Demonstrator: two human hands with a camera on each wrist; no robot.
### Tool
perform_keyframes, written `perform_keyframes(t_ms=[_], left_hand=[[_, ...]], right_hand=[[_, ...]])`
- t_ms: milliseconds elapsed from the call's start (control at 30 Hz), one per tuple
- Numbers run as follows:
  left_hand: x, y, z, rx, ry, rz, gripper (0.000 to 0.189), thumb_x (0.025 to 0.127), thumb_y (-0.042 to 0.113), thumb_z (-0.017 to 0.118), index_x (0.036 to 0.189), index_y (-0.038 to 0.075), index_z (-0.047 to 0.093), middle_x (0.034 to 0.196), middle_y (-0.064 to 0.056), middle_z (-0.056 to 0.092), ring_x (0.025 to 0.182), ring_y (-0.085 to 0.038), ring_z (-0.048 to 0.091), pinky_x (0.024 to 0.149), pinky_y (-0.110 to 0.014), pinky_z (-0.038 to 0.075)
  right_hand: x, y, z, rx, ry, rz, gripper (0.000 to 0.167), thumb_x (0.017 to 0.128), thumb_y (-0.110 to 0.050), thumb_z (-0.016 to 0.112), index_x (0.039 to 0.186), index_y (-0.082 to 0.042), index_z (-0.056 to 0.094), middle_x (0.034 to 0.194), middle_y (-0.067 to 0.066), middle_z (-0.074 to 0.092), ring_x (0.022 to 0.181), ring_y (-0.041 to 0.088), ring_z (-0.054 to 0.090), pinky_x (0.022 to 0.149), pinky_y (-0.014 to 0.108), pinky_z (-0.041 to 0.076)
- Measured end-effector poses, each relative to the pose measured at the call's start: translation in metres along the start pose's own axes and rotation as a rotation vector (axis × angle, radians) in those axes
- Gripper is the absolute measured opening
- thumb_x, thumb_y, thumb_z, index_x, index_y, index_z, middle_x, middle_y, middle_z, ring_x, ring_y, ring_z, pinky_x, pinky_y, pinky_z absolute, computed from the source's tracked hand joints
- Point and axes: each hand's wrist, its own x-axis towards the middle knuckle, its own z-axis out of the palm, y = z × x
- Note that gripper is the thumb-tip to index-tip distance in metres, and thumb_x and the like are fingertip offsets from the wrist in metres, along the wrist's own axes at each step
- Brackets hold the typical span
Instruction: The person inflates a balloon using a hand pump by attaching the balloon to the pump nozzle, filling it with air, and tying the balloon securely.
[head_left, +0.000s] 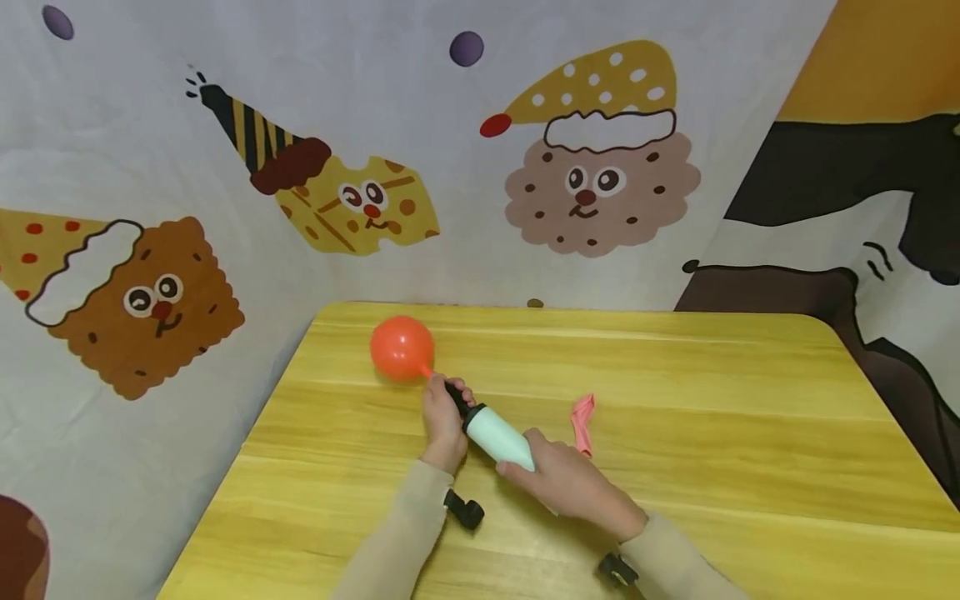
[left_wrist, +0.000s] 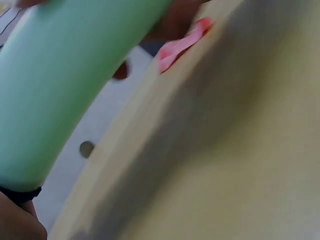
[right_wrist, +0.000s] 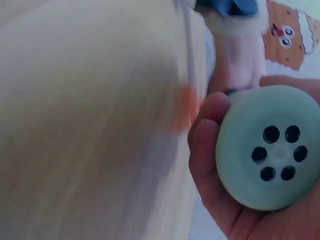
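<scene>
A small inflated red balloon sits at the black nozzle end of a mint-green hand balloon pump. My left hand grips the black nozzle end, fingers curled round it where the balloon's neck meets it. Round the pump's green barrel my right hand is wrapped. In the right wrist view, the pump's round end with several dark holes faces the camera, fingers curled about its side. Across the left wrist view runs the green barrel, held above the table.
A limp pink balloon lies on the wood-grain table, just beyond my right hand. Behind the table hangs a pale cloth printed with cartoon snacks. Black straps with camera mounts are on both wrists.
</scene>
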Motion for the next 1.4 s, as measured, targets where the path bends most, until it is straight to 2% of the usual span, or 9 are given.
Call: perform_keyframes(t_ms=[100, 233, 333, 500, 667, 800, 1000, 1200, 1400], left_hand=[[0.013, 0.011, -0.001, -0.019, 0.005, 0.027, 0.039, 0.113, 0.025, 0.033, 0.086, 0.005, 0.051, 0.065, 0.001, 0.054, 0.05, -0.009, 0.049, 0.048, -0.021, 0.045], [0.03, 0.027, -0.008, -0.069, 0.034, 0.075, 0.036, 0.112, 0.019, 0.034, 0.083, 0.007, 0.051, 0.064, 0.001, 0.053, 0.049, -0.009, 0.048, 0.046, -0.02, 0.044], [0.035, 0.035, -0.013, -0.067, 0.049, 0.092, 0.037, 0.113, 0.021, 0.033, 0.084, 0.006, 0.051, 0.066, 0.001, 0.053, 0.049, -0.009, 0.048, 0.046, -0.019, 0.043], [0.028, 0.035, -0.009, -0.036, 0.014, 0.097, 0.037, 0.114, 0.024, 0.031, 0.089, 0.005, 0.05, 0.068, 0.001, 0.054, 0.051, -0.009, 0.049, 0.048, -0.02, 0.044], [0.015, 0.019, 0.001, -0.027, -0.024, 0.089, 0.034, 0.114, 0.023, 0.029, 0.095, 0.004, 0.05, 0.07, 0.0, 0.054, 0.053, -0.01, 0.049, 0.05, -0.02, 0.045], [0.003, 0.004, 0.006, -0.023, -0.04, 0.044, 0.035, 0.115, 0.025, 0.028, 0.097, 0.003, 0.049, 0.072, 0.0, 0.053, 0.055, -0.01, 0.05, 0.052, -0.02, 0.046], [-0.01, -0.006, 0.012, 0.011, -0.05, -0.013, 0.038, 0.115, 0.028, 0.029, 0.095, 0.004, 0.049, 0.071, 0.001, 0.053, 0.056, -0.009, 0.051, 0.055, -0.021, 0.047], [-0.002, 0.002, 0.01, -0.006, -0.019, 0.04, 0.04, 0.114, 0.027, 0.031, 0.085, 0.007, 0.051, 0.066, 0.001, 0.053, 0.05, -0.009, 0.049, 0.049, -0.02, 0.045], [0.015, 0.024, 0.003, -0.021, -0.004, 0.095, 0.041, 0.113, 0.023, 0.03, 0.08, 0.009, 0.051, 0.065, 0.001, 0.053, 0.048, -0.009, 0.049, 0.045, -0.021, 0.045]], right_hand=[[-0.006, 0.0, -0.001, -0.01, 0.018, 0.0, 0.07, 0.099, -0.062, 0.058, 0.126, 0.002, 0.057, 0.077, 0.001, 0.059, 0.058, 0.012, 0.053, 0.047, 0.03, 0.045], [-0.022, 0.005, -0.006, -0.009, 0.013, -0.006, 0.061, 0.099, -0.06, 0.06, 0.124, -0.005, 0.058, 0.076, -0.003, 0.055, 0.06, 0.01, 0.05, 0.05, 0.028, 0.044], [-0.035, 0.009, -0.009, 0.01, -0.011, -0.011, 0.057, 0.1, -0.058, 0.06, 0.126, -0.008, 0.057, 0.075, -0.004, 0.054, 0.06, 0.009, 0.049, 0.05, 0.028, 0.043], [-0.041, 0.013, -0.01, 0.026, -0.021, -0.006, 0.058, 0.1, -0.056, 0.061, 0.13, -0.007, 0.055, 0.076, -0.003, 0.055, 0.058, 0.01, 0.05, 0.047, 0.028, 0.043], [-0.03, 0.013, -0.009, 0.007, 0.005, -0.01, 0.059, 0.1, -0.058, 0.061, 0.124, -0.004, 0.056, 0.072, -0.002, 0.054, 0.053, 0.009, 0.051, 0.043, 0.028, 0.044], [-0.017, 0.01, -0.009, -0.001, 0.018, -0.021, 0.058, 0.1, -0.058, 0.06, 0.117, -0.002, 0.056, 0.07, -0.001, 0.054, 0.05, 0.009, 0.052, 0.041, 0.028, 0.045], [-0.005, 0.007, -0.008, 0.015, 0.023, -0.011, 0.062, 0.1, -0.056, 0.061, 0.122, 0.002, 0.056, 0.07, 0.0, 0.055, 0.049, 0.01, 0.053, 0.04, 0.029, 0.046], [-0.003, 0.002, -0.004, 0.013, 0.027, 0.001, 0.068, 0.1, -0.06, 0.058, 0.126, 0.002, 0.056, 0.073, 0.0, 0.057, 0.052, 0.011, 0.053, 0.043, 0.03, 0.045], [-0.015, 0.005, -0.006, 0.033, 0.006, 0.004, 0.067, 0.099, -0.062, 0.058, 0.128, -0.002, 0.057, 0.075, -0.001, 0.057, 0.053, 0.009, 0.052, 0.045, 0.029, 0.045]])
